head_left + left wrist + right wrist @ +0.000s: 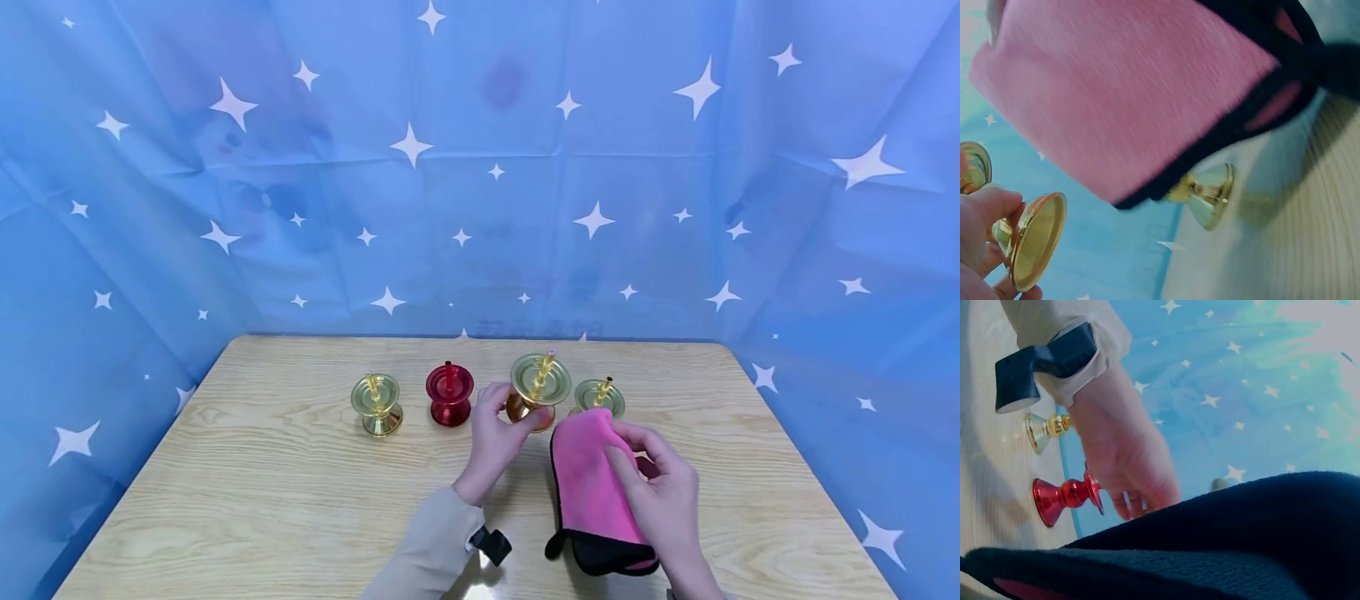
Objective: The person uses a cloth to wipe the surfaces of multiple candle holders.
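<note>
Wooden tabletop (262, 500) below, the held candleholder (537, 393) (gold) points up, axis tilted.

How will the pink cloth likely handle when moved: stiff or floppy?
The pink cloth is probably floppy: its black edging curves and its layers part. Its fuzzy surface suggests it won't slip easily from the right hand.

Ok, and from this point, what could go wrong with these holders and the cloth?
1. The lifted gold holder is held by its lower part in the left hand; if that grip slips, it could drop.
2. The pink cloth in the right hand partly covers the rightmost gold holder in the head view; a sweep might tip it.
3. The red holder stands close beside the left hand, so a sideways move could knock it.
</note>
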Available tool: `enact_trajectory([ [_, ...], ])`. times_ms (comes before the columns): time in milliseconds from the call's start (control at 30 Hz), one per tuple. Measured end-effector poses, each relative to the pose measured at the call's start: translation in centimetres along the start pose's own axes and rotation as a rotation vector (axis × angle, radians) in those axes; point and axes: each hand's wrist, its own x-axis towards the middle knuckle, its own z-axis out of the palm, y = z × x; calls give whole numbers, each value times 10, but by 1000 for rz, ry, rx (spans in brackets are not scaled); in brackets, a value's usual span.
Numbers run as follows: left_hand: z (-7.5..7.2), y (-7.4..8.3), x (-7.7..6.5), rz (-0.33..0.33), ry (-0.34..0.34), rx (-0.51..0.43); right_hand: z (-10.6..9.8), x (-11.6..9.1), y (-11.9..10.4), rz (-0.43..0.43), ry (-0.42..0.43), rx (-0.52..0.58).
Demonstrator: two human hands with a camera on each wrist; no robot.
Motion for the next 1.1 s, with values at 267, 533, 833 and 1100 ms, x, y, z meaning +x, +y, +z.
enact_trajectory([
  [267, 11, -16, 5, -29, -4, 108, -14, -4, 0, 21, 20, -62],
  [533, 21, -30, 9, -75, -32, 151, -20, -5, 2, 113, 62, -82],
  [833, 30, -45, 13, -79, -31, 172, -20, -5, 4, 96, 75, -55],
  [1100, 36, -55, 12, -113, -11, 184, -20, -5, 3, 94, 69, -37],
])
